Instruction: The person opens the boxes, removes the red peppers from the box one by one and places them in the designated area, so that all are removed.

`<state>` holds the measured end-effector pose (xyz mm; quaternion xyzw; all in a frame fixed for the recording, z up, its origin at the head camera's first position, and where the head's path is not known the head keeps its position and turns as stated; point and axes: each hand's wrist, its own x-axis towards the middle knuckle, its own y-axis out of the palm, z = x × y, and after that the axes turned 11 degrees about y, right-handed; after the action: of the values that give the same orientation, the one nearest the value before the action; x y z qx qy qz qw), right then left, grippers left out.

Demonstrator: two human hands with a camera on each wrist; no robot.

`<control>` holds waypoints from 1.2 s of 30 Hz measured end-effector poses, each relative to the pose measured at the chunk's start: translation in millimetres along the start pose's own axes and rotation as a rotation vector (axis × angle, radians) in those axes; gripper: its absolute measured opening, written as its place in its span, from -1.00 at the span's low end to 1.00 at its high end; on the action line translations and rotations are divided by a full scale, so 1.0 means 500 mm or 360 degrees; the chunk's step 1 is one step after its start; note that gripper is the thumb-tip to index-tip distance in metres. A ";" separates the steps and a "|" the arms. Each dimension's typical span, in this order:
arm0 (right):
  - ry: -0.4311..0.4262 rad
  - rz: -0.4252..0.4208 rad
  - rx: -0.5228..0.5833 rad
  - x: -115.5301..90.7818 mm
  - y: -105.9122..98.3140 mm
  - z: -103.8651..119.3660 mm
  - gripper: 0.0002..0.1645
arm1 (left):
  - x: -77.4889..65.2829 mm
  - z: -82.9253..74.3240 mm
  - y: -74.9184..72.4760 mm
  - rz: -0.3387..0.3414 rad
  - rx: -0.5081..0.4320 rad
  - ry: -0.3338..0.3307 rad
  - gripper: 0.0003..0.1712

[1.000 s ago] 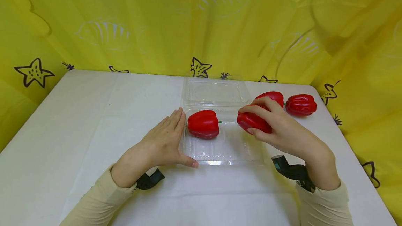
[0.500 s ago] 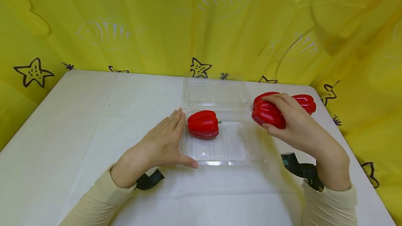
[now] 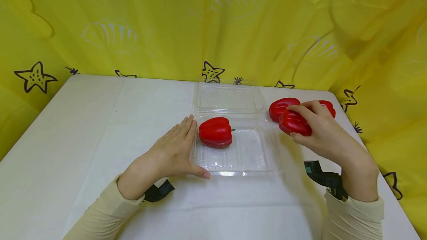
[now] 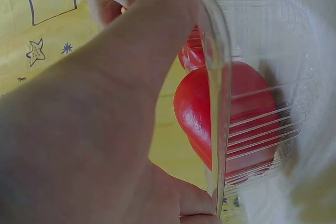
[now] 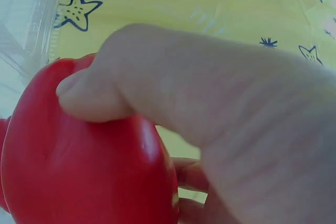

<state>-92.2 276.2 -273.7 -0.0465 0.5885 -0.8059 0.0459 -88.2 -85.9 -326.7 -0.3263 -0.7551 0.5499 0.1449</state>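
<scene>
My right hand (image 3: pixel 321 130) grips a red bell pepper (image 3: pixel 295 123), thumb on the near side and fingers over the top, to the right of a clear plastic clamshell container (image 3: pixel 247 162). In the right wrist view the thumb presses on this held pepper (image 5: pixel 89 166). My left hand (image 3: pixel 173 151) lies with straight fingers along the container's left wall, its thumb at the front left corner. Inside the container, on the left, lies another red bell pepper (image 3: pixel 215 132), its green stem to the right; the left wrist view shows this pepper (image 4: pixel 252 114) through the ribbed wall.
A red bell pepper (image 3: pixel 280 108) lies just behind the held one. Farther right another bell pepper (image 3: pixel 328 107) is partly hidden by my right hand. The container's lid (image 3: pixel 230 97) lies folded back toward the yellow curtain (image 3: pixel 160 29) behind the white table (image 3: pixel 83 129).
My right hand has carried its bell pepper from over the container's right side to the right, in front of the loose peppers. The left hand has stayed in place.
</scene>
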 end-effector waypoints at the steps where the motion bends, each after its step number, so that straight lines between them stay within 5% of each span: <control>1: 0.0008 0.0007 -0.0003 0.001 0.000 -0.001 -0.17 | 0.000 0.000 0.000 -0.0002 -0.0001 0.0000 0.58; 36: 0.0230 0.0444 -0.0106 0.034 0.041 -0.029 -0.15 | 0.001 0.000 -0.001 -0.0003 -0.0013 -0.0008 0.59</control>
<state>-110.6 281.4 -297.1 0.0924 0.6174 -0.7729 0.1133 -88.6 -85.9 -326.5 -0.3248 -0.7580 0.5475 0.1423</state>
